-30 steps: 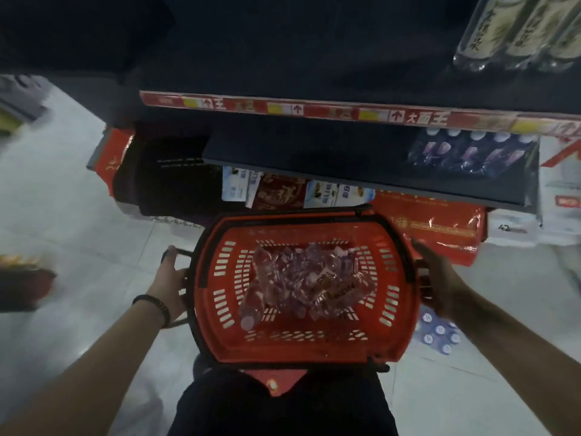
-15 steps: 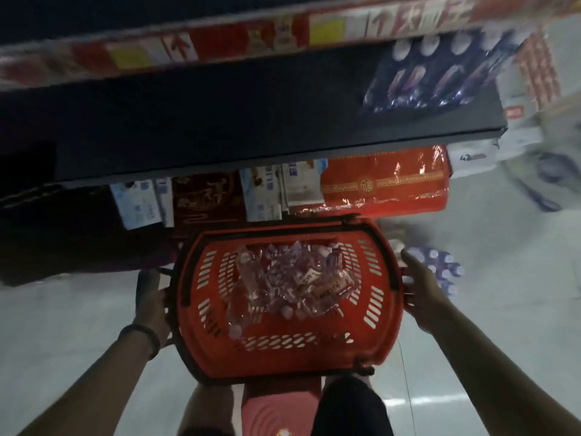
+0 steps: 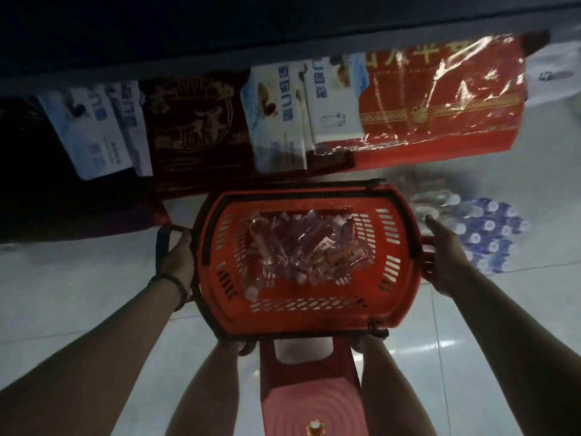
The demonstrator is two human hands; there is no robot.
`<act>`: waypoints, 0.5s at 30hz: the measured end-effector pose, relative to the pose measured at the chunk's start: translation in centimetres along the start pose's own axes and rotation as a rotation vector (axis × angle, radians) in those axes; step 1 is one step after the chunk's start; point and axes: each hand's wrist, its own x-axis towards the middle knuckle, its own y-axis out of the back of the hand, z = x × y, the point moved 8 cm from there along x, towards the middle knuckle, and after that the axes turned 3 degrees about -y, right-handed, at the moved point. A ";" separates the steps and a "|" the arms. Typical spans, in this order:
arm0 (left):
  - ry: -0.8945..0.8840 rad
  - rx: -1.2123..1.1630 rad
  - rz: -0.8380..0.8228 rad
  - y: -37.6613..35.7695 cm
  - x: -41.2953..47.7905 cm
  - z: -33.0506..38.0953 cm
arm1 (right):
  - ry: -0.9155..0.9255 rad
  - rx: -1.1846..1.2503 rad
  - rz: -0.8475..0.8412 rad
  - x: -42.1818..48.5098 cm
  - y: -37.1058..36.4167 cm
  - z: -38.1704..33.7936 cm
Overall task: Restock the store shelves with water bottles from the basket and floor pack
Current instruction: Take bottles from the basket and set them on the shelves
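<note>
A red plastic basket (image 3: pixel 314 313) with slotted walls sits low in front of me, over the floor between my knees. Inside lies a heap of clear water bottles (image 3: pixel 301 247) in plastic wrap. My left hand (image 3: pixel 177 259) grips the basket's left end beside a dark handle loop. My right hand (image 3: pixel 440 256) holds its right end. A shrink-wrapped floor pack of bottles (image 3: pixel 484 234) with white caps rests on the tiles just right of the basket. The dark edge of a store shelf (image 3: pixel 220 42) runs across the top.
Under the shelf stand white-and-blue boxes (image 3: pixel 283 121), a dark red gift box (image 3: pixel 195 127) and a bright red gift bag (image 3: pixel 456 102). A red plastic stool (image 3: pixel 314 398) is between my legs. Pale tiled floor (image 3: pixel 78 294) spreads left and right.
The view has tilted down and the basket has come lower, toward the floor. The upper shelves have left the picture. Both hands stay on the basket's ends.
</note>
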 end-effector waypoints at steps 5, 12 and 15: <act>-0.136 0.196 0.037 -1.8 0.4 1.1 | 0.198 -0.040 0.068 2.7 -0.6 0.0; -0.393 0.618 0.282 -1.9 -4.5 2.9 | 0.431 -0.633 0.375 -0.4 -0.7 0.1; -0.924 0.748 0.332 -5.2 -9.7 4.8 | 0.693 -0.791 0.191 -1.5 -5.8 -0.7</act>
